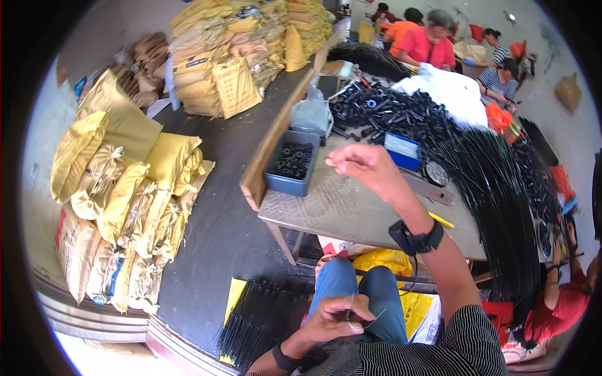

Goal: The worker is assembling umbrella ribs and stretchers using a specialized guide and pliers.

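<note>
Around us is a busy workshop: stacked yellow sacks (pixel 125 188) line the dark floor on our left, and other people sit working at the far end of a long wooden table (pixel 338 210).

From the head camera, we see our left hand (pixel 335 318) low over our lap, fingers pinched closed on a thin black rod (pixel 375 318) with a small piece at its near end. Our right hand (pixel 364 166) is raised over the table, fingertips drawn together; whether it holds some small part we cannot tell. Just beyond it sit a grey tray of black rings (pixel 290 164) and a blue box (pixel 402 151), with a big sheaf of black rods (pixel 495 188) fanned across the table to our right. More finished-looking rods (pixel 257 319) lie on a yellow sheet by our knee.

We judge we are mid-assembly, fitting a part onto the rod; next, the two hands must come together and line up precisely.
</note>
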Tool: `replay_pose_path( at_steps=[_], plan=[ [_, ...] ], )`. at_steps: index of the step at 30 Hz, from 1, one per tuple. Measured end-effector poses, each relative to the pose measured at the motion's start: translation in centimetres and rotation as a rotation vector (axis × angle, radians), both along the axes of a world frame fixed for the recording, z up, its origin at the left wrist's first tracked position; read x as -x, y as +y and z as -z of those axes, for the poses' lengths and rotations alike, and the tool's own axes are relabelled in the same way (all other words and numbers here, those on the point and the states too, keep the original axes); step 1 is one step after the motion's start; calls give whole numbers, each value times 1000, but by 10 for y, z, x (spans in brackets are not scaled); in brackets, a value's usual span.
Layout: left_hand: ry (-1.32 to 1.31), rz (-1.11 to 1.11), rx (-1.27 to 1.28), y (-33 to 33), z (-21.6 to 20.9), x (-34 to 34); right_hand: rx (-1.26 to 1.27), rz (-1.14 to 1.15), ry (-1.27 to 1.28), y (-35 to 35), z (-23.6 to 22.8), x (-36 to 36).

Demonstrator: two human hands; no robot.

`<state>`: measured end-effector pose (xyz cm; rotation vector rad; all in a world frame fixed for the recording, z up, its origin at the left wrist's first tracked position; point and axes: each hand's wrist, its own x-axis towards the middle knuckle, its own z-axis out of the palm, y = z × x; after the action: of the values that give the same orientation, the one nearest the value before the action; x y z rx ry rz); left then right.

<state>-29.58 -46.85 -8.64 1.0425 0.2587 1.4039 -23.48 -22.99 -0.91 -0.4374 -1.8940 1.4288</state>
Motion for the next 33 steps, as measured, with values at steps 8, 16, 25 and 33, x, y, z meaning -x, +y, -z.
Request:
replay_pose_path(
  at_steps=[8, 16, 25, 33],
  plan=[
    [89, 35, -87, -3, 0, 8, -1091, 325, -547, 61, 42, 112],
    [-48, -189, 157, -11, 11, 18, -1071, 283, -939, 64, 56, 150],
    [-63, -197, 158, -8, 8, 8, -1173, 302, -716, 70, 58, 137],
    [-34, -316, 94, -9, 13, -1, -438, -100, -244, 3, -4, 46]
  ],
)
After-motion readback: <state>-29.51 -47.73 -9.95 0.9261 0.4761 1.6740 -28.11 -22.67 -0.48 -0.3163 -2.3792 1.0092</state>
